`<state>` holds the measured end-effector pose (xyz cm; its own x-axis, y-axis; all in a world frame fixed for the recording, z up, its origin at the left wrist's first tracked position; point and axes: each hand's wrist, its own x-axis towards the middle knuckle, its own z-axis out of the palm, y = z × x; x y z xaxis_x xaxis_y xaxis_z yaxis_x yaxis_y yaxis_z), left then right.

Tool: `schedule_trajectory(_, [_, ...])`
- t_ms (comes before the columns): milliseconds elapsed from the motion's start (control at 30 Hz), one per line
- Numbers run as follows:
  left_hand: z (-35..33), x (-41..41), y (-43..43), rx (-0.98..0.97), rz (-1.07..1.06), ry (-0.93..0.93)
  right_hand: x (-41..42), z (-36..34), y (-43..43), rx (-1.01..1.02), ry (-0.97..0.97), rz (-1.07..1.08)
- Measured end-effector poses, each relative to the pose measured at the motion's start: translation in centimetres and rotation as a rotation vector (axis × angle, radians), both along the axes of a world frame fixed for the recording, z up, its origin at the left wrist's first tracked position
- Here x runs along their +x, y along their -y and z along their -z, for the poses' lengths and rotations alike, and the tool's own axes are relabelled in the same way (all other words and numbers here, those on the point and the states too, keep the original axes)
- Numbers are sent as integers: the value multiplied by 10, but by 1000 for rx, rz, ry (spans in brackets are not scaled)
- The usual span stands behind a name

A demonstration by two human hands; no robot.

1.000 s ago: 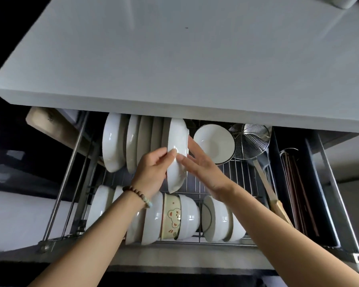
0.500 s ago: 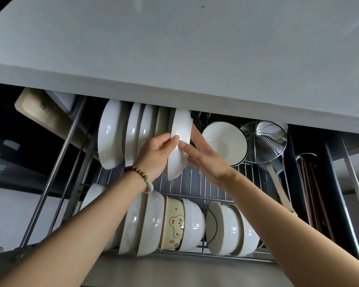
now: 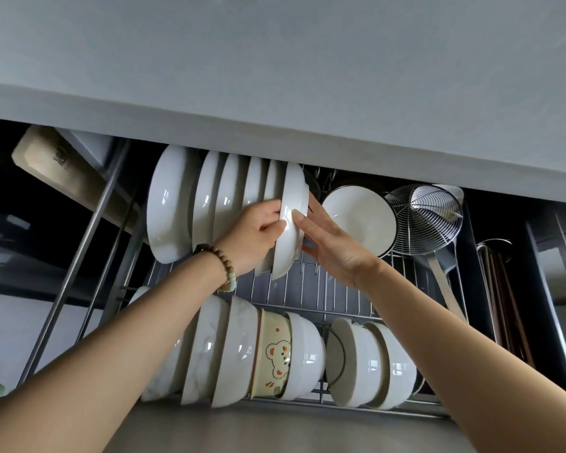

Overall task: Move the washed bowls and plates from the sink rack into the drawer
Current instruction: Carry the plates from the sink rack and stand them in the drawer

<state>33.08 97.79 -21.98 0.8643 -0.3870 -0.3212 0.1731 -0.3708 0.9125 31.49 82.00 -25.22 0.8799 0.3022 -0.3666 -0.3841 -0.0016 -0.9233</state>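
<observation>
A pulled-out wire drawer (image 3: 334, 295) lies under the grey countertop (image 3: 275, 76). Its back row holds several white plates on edge (image 3: 177, 204). At the right end of that row stands a white plate (image 3: 291, 220), upright on its rim between my hands. My left hand (image 3: 252, 233) grips its near edge, thumb on the front face, with the fingers curled behind it. My right hand (image 3: 327, 243) lies with straight fingers against the plate's right side. The front row holds several bowls on their sides, one cream with a bear print (image 3: 273, 351).
A white bowl with a dark rim (image 3: 360, 220) leans at the back right beside a wire skimmer (image 3: 425, 217) with a long handle. A wooden board (image 3: 62, 178) stands at the far left. Chopsticks (image 3: 504, 305) fill a slot at the right. Bare wire floor shows mid-drawer.
The plate has gone from tilted and held clear of the row to upright against the last plate in the back row. Both hands moved up and back with it.
</observation>
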Motion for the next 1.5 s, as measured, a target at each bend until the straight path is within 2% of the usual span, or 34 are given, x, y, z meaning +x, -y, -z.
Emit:
schedule_trajectory(100, [-6,-1,0,68,-18,88,2,2,2,3,-5,3])
schedule_trajectory(267, [-6,-2,-1,88,-93,68,3,0,4,-21,-25,25])
schedule_trajectory(500, [-9,-5,-1,198,-41,188,1,1,8,-28,-12,60])
schedule_trajectory(733, [-24,-6,-6,563,146,369,-8,-10,13,-152,-8,3])
schedule_trajectory(867, [-39,-18,-9,792,176,475,-27,-26,26,-341,-47,56])
schedule_trajectory(1000, [-60,-36,-8,836,247,490,-66,-58,56,-570,15,-12])
schedule_trajectory(1133, [-96,-62,13,892,443,527,-120,-109,92,-833,70,-22])
schedule_trajectory(1333, [-179,-102,85,807,652,736,-216,-201,144,-1118,143,93])
schedule_trajectory(1500, [-237,-144,182,687,800,869,-318,-265,206,-1184,77,329])
